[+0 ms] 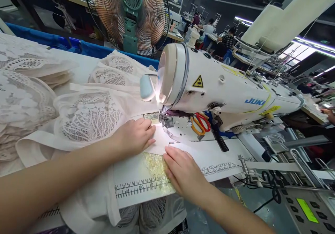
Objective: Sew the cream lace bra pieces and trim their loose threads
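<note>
A white lace bra (87,117) lies on the sewing table, its fabric running to the right under the needle area of a white sewing machine (206,84). My left hand (136,134) is closed, its curled fingers pressing the fabric just left of the presser foot (164,119). Close to the front edge of the same fabric, my right hand (184,169) has its fingers held together, the fingertips at the cloth; its thumb is hidden. Crumpled clear yellowish tape or film (155,166) lies between the hands.
Scissors with red and orange handles (200,124) lie by the machine bed. Stacked lace pieces (23,98) fill the left side. A large fan (131,16) stands behind. A printed ruler (141,188) runs along the front edge. A control panel (309,209) is lower right; people work in the background.
</note>
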Demonstrator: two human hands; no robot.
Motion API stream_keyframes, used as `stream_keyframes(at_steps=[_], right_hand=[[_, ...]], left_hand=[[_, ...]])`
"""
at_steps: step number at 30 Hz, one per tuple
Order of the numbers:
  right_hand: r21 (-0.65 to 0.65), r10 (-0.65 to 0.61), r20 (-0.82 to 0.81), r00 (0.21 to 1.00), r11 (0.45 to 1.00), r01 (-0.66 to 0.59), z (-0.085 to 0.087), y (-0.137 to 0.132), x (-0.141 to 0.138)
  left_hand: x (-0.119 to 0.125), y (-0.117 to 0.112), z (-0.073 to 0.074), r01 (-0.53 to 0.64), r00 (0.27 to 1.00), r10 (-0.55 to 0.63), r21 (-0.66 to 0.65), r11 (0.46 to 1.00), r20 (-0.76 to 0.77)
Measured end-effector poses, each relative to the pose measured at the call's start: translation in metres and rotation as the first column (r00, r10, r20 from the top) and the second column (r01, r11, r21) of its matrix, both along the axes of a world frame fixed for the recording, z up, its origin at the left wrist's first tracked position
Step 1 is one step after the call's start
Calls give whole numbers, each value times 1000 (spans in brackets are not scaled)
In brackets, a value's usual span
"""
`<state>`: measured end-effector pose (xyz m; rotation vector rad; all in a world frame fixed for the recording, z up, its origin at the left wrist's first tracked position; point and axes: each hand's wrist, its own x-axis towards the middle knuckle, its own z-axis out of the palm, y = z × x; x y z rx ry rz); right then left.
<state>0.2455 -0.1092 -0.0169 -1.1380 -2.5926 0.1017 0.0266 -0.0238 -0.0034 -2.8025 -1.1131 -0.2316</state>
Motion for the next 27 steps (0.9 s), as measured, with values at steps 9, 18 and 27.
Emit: stream_keyframes(at_steps=[9, 18, 27], right_hand=[[-39, 36, 2, 999, 999, -36, 3, -2, 3], [-51, 31, 8, 999, 998, -30, 2, 7, -1], [-33, 47, -2, 999, 998, -47, 5, 3, -4]], left_hand=[[5, 3, 5, -8, 997, 7, -15, 1000, -74], [12, 17, 10, -55, 991, 44, -87, 995, -128], [6, 18, 8, -43, 995, 28, -156, 987, -96]])
